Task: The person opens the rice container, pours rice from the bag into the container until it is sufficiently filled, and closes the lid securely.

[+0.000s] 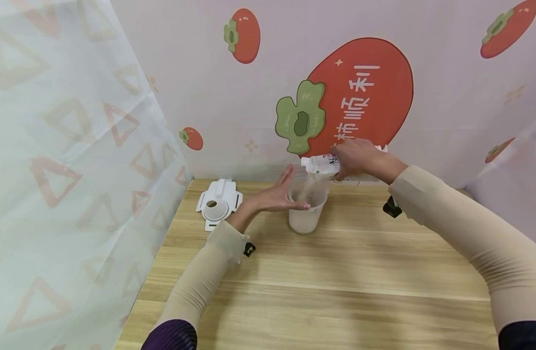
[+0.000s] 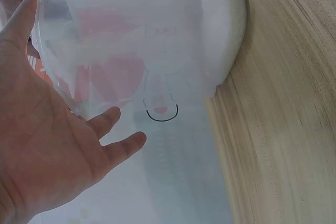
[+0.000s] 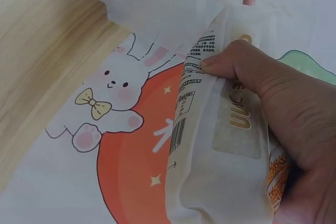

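At the back of the table stands a translucent plastic container [image 1: 309, 214], upright, with a pale layer in its bottom. My left hand [image 1: 278, 194] is spread at its rim, thumb on the near side and fingers pointing up; in the left wrist view two straight fingers extend beside the wall. Above the opening my right hand [image 1: 357, 158] grips a rice bag [image 3: 226, 166], thumb pressed on its printed side. The bag tips leftward, and a stream of rice [image 1: 309, 187] falls from its mouth into the container.
Left of the container lies a white plastic part [image 1: 220, 201] with a round raised collar and a hole. A wood-grain table [image 1: 312, 287] extends toward me. Behind it rises a sheet [image 1: 268, 112] printed with persimmons, and another patterned sheet [image 1: 75, 160] hangs along the left side.
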### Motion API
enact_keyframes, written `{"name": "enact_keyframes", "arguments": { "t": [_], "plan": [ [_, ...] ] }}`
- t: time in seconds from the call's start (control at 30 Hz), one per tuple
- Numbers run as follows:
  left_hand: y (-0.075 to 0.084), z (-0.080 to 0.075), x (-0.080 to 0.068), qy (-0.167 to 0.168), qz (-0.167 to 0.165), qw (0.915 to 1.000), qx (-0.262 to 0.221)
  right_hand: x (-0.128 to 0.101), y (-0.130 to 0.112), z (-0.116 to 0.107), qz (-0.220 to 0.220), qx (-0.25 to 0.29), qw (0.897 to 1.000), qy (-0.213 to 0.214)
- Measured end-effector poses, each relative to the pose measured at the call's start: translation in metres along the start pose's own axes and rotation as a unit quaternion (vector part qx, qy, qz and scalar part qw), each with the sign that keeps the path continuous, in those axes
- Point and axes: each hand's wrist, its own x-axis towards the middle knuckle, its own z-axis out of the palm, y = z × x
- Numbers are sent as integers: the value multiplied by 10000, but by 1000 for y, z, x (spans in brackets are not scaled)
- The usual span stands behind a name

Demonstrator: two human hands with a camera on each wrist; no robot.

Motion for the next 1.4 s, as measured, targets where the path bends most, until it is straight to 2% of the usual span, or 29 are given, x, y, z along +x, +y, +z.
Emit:
{"name": "enact_keyframes", "arguments": {
  "t": [0.43,0.93,1.4],
  "plan": [
    [0,0,0,28,-11,10000,47,3,-3,-4,-66,-122,9999,18],
    [-1,0,1,12,-42,10000,37,4,-6,-9,-26,-354,9993,-156],
    [-1,1,0,85,-52,9999,-123,6,-10,-14,-52,-505,9985,-191]
  ]
}}
